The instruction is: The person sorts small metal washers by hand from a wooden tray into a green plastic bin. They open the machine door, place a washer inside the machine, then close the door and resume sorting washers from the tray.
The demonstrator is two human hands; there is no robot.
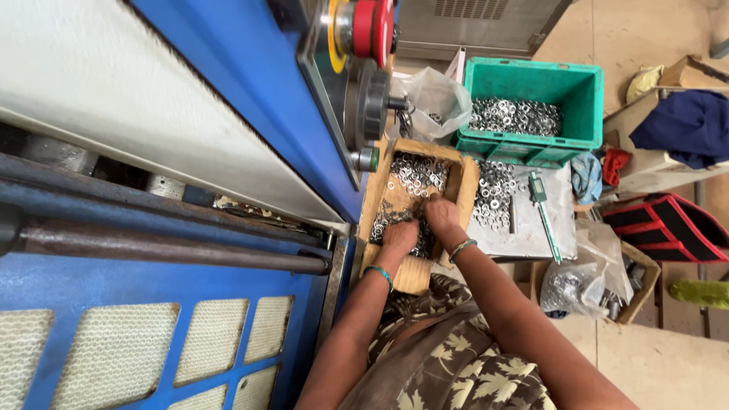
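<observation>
A shallow wooden tray [465, 182] lies on the floor beside a blue machine, with several small metal washers [416, 173] in it. My left hand [398, 237] rests palm down on the washers at the near end of the tray. My right hand [443, 215] lies next to it, fingers pressed into the same heap. Both wrists wear green bangles. Whether either hand grips washers is hidden under the fingers.
A green plastic crate [581, 95] of washers stands beyond the tray, beside a clear plastic bag [437, 95]. More washers [493, 193] and a caliper [544, 209] lie on a grey sheet to the right. A cardboard box [642, 285] with bagged parts sits nearer. The blue machine [250, 68] fills the left.
</observation>
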